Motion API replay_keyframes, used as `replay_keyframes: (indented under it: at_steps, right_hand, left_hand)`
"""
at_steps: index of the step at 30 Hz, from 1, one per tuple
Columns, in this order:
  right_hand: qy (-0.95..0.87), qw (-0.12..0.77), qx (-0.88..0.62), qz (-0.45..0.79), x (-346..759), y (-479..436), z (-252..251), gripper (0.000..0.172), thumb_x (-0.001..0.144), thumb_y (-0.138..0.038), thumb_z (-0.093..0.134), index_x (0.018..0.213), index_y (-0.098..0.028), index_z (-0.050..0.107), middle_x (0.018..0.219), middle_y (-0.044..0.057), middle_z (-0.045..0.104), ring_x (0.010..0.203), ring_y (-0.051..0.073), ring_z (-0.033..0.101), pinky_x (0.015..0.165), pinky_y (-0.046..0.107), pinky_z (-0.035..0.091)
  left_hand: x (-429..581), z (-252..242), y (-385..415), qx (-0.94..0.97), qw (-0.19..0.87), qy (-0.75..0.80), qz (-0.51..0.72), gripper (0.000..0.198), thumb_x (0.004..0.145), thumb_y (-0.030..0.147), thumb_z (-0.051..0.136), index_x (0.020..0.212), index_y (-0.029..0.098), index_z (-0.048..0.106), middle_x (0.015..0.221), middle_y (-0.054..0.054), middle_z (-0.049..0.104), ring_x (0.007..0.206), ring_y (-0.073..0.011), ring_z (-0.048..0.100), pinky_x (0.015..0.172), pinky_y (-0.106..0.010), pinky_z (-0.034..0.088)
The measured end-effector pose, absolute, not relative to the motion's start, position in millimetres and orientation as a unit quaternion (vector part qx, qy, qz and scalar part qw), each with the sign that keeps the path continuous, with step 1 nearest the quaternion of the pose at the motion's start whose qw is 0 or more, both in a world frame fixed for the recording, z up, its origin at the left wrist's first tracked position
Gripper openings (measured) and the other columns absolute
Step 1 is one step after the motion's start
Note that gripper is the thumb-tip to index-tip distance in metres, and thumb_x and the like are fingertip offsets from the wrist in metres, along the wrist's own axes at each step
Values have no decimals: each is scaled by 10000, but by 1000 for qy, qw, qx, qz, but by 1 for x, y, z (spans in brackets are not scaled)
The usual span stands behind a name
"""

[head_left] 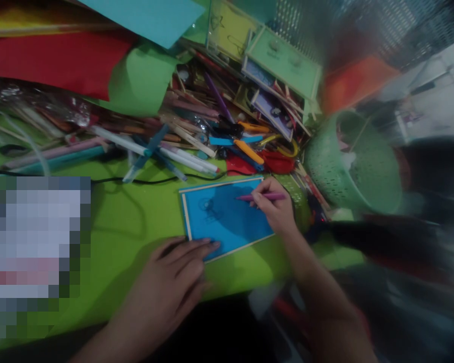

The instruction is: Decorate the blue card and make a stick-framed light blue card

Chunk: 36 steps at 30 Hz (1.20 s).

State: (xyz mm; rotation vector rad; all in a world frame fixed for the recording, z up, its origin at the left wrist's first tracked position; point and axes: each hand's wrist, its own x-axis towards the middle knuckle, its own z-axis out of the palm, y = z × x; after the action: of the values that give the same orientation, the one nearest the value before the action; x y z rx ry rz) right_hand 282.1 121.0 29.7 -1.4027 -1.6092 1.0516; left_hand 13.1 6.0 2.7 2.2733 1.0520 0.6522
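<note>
A blue card with a pale wooden-stick border (227, 217) lies on the green table top (136, 222). My left hand (177, 277) lies flat on the table, fingers stretched out, its fingertips pressing the card's near left corner. My right hand (274, 206) is closed round a pink pen (260, 197), whose tip touches the blue card near its middle. A small drawn figure shows on the card's left part.
A heap of pens, markers, sticks and scissors (196, 136) lies behind the card. Coloured paper sheets (79, 60) and framed cards (283, 60) stand at the back. A green perforated basket (347, 161) sits to the right. A pixelated patch covers the left.
</note>
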Motion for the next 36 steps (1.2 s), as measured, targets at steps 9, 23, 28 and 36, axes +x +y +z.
replay_keyframes:
  at_steps: [9, 23, 28, 36]
  right_hand:
    - [-630, 373, -551, 400, 283, 122, 28, 95, 877, -297, 663, 815, -246, 613, 682, -32, 645, 642, 155, 606, 631, 302, 477]
    - [-612, 397, -556, 399, 286, 120, 29, 98, 873, -274, 658, 795, -246, 606, 662, -41, 598, 625, 150, 587, 595, 292, 438]
    - [-615, 396, -555, 397, 285, 121, 30, 89, 857, -258, 655, 786, -247, 602, 655, -43, 606, 615, 146, 575, 608, 297, 434]
    - [-612, 391, -550, 412, 285, 121, 29, 101, 852, -244, 655, 769, -244, 597, 643, -56, 591, 606, 138, 574, 625, 302, 446]
  left_hand:
    - [13, 3, 5, 839, 286, 395, 242, 156, 1039, 262, 507, 1049, 252, 663, 1426, -33, 719, 1286, -239, 676, 1119, -470, 463]
    - [11, 2, 4, 843, 280, 392, 239, 155, 1051, 267, 505, 1071, 259, 659, 1462, -27, 696, 1295, -241, 667, 1074, -489, 470]
    - [11, 1, 4, 841, 284, 392, 242, 156, 1051, 276, 508, 1091, 260, 659, 1451, -27, 704, 1299, -243, 663, 1094, -482, 459]
    - [11, 2, 5, 847, 270, 392, 239, 144, 1049, 275, 503, 1057, 260, 645, 1437, -18, 713, 1293, -222, 664, 1103, -444, 430]
